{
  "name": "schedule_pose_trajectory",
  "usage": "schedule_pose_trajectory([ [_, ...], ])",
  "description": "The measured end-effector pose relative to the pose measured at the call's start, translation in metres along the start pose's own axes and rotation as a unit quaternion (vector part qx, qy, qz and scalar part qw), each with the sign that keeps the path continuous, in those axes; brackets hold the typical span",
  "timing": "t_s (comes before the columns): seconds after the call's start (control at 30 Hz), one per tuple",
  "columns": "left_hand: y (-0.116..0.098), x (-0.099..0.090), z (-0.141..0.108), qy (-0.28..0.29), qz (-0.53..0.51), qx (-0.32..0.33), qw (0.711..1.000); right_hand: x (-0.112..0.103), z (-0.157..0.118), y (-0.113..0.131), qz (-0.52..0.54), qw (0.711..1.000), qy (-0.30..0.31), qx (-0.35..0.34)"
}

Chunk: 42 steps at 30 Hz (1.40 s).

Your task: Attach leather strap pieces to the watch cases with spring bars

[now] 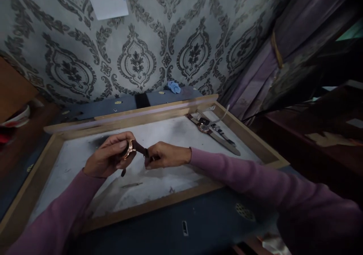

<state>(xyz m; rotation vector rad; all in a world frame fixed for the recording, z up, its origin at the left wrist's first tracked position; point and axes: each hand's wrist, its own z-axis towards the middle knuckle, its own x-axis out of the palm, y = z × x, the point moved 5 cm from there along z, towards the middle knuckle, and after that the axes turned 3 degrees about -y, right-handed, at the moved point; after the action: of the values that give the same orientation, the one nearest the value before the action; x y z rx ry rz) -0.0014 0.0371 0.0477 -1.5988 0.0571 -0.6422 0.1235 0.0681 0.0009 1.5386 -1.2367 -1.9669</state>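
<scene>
Fingers of the person's left hand (109, 155) are pinching the gold-coloured case of a wristwatch (129, 149), holding it above the white floor of a wooden-framed tray (159, 204). The right hand (167, 155) is gripping the end of the watch's dark strap, which is stretching between the two hands. A slim pointed tool (132, 185) is lying on the tray floor below them. Several other watches (208, 128) are lying overlapped near the tray's far right corner. Behind the tray, a crumpled blue cloth (174, 87) is resting near the patterned wall (136, 62).
</scene>
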Motion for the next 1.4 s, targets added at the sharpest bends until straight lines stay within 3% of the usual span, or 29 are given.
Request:
schedule_pose_trajectory([
  [0.07,-0.004,0.0,0.0,-0.008,-0.007,0.009,1.0,0.01,0.001,0.011,-0.022,1.0,0.0,-0.015],
  [0.17,-0.004,0.0,0.001,-0.019,-0.008,0.004,1.0,0.027,0.003,0.031,-0.174,0.983,-0.005,-0.058],
  [0.27,-0.001,-0.002,0.001,-0.039,-0.006,-0.007,0.999,0.048,0.005,0.045,-0.288,0.954,0.047,-0.074],
  [0.4,0.004,-0.007,-0.001,-0.068,-0.003,-0.025,0.997,0.058,0.008,0.05,-0.355,0.927,0.081,-0.086],
  [0.57,0.014,-0.017,-0.003,-0.106,0.02,-0.046,0.993,0.048,0.001,0.044,-0.371,0.914,0.132,-0.098],
  [0.73,0.016,-0.024,0.004,-0.161,0.046,-0.06,0.984,0.032,-0.01,0.036,-0.367,0.91,0.185,-0.058],
  [0.83,0.014,-0.021,0.014,-0.154,0.066,-0.075,0.983,0.026,-0.016,0.029,-0.361,0.914,0.181,-0.034],
  [0.97,0.015,-0.016,0.024,-0.125,0.085,-0.083,0.985,0.016,-0.024,0.022,-0.343,0.93,0.13,-0.023],
  [1.2,0.02,-0.023,0.015,-0.205,0.076,-0.062,0.974,-0.009,-0.045,0.01,-0.226,0.967,0.11,-0.039],
  [1.33,0.017,-0.018,0.013,-0.225,0.053,-0.066,0.971,-0.03,-0.057,-0.005,-0.049,0.992,0.111,0.02],
  [1.4,0.017,-0.015,0.014,-0.237,0.056,-0.067,0.968,-0.038,-0.062,-0.014,0.127,0.984,0.104,0.068],
])
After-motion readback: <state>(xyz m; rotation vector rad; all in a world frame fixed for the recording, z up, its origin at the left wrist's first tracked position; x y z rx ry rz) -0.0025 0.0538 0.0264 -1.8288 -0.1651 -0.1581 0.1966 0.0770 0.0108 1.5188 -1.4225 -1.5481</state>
